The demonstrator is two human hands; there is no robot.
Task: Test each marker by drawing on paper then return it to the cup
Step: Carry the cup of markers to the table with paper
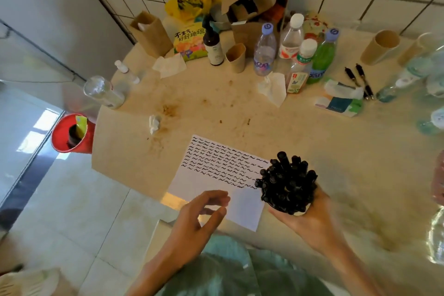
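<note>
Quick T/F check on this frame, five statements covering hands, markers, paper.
1. The right hand holds a cup packed with black markers. True.
2. The left hand grips a marker. False: it holds nothing, fingers loosely curled over the paper's near edge.
3. The white paper sheet is blank. False: rows of black squiggles cover its upper part.
4. A red bucket sits on the floor beside the table. True.
5. Two black pens lie inside a brown paper cup. False: they lie on the beige tabletop.
</note>
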